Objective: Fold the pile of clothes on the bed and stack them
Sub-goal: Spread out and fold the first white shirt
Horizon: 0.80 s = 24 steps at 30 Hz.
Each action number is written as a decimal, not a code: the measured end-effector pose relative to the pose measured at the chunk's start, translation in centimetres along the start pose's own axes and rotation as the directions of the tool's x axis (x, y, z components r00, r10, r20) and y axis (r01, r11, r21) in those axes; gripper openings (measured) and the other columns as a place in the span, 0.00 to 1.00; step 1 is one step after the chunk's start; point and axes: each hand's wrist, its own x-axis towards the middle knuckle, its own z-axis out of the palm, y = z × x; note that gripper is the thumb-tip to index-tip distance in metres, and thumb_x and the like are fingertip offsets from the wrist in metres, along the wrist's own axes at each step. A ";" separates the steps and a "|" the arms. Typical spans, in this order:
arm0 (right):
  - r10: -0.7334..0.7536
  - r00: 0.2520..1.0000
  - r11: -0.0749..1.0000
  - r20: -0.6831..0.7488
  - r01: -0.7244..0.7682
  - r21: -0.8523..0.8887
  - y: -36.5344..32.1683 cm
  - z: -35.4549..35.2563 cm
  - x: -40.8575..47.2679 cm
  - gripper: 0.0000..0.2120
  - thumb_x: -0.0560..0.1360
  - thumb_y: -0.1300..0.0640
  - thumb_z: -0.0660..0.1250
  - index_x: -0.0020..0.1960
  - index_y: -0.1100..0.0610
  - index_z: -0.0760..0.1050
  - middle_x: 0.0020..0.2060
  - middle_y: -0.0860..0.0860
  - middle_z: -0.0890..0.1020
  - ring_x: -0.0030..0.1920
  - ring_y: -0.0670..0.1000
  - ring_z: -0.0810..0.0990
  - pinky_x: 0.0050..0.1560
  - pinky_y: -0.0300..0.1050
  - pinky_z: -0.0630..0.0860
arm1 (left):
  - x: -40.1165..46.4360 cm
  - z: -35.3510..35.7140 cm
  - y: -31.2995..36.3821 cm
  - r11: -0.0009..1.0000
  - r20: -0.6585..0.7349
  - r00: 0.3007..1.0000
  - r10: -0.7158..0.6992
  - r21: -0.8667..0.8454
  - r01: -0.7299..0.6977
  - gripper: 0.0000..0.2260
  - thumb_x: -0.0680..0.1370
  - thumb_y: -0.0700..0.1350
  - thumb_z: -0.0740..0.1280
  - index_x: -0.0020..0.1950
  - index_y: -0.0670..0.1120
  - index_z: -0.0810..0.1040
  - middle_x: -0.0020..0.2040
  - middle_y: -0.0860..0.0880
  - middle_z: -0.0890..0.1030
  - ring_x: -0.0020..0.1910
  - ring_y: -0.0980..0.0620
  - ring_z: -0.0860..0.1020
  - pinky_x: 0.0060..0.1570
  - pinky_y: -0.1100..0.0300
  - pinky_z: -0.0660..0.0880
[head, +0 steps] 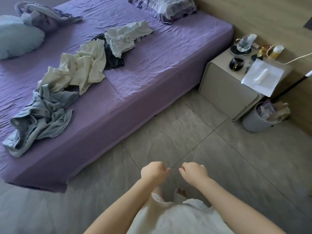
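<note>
— Where are the clothes (72,78) lying?
— They're sprawling unfolded along the bed's (152,65) near edge.
— And each grip?
— The left hand (152,172) and right hand (195,171) are hovering above the floor, fingers curling on nothing, probably readying to reach.

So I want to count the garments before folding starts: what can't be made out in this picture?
- Head view, the clothes lie tangled on the bed; overlaps hide how many pieces there are.
- The dark garment is mostly covered by white ones.
- The bed's left side is cut off by the frame edge.
- The left hand and right hand are curled over the floor; palms are hidden.
- The nightstand items are too small to identify.
</note>
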 end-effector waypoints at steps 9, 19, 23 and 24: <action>-0.004 0.998 0.996 -0.055 0.009 0.091 1.9 -5.9 7.5 0.16 0.80 0.47 0.53 0.58 0.53 0.74 0.55 0.50 0.80 0.56 0.53 0.77 0.53 0.44 0.70 | 6.5 -4.8 0.7 0.998 -0.025 0.998 -0.062 0.004 0.063 0.15 0.77 0.56 0.57 0.47 0.49 0.77 0.51 0.50 0.82 0.51 0.46 0.80 0.44 0.59 0.71; 0.077 0.988 0.994 -0.131 -0.066 0.085 0.8 -14.7 16.5 0.15 0.79 0.47 0.54 0.56 0.52 0.75 0.54 0.49 0.80 0.56 0.53 0.78 0.52 0.44 0.69 | 17.0 -13.9 1.1 0.999 -0.056 0.998 0.007 0.047 -0.005 0.16 0.78 0.57 0.57 0.52 0.48 0.77 0.54 0.51 0.81 0.54 0.48 0.79 0.49 0.60 0.73; 0.091 0.987 0.993 -0.131 -0.081 0.083 0.8 -17.8 19.5 0.15 0.79 0.46 0.54 0.55 0.51 0.75 0.54 0.49 0.80 0.56 0.52 0.77 0.52 0.43 0.69 | 20.1 -17.2 2.3 1.000 -0.058 0.998 0.001 0.002 0.000 0.16 0.77 0.58 0.57 0.52 0.48 0.77 0.54 0.51 0.80 0.55 0.48 0.79 0.48 0.58 0.73; 0.090 0.987 0.994 -0.132 -0.080 0.080 0.9 -18.5 20.3 0.14 0.79 0.46 0.54 0.55 0.51 0.75 0.54 0.49 0.80 0.56 0.52 0.78 0.52 0.43 0.69 | 20.8 -17.8 2.6 1.000 -0.060 0.998 -0.002 -0.012 0.002 0.17 0.77 0.58 0.57 0.51 0.48 0.78 0.53 0.51 0.81 0.54 0.48 0.79 0.48 0.59 0.72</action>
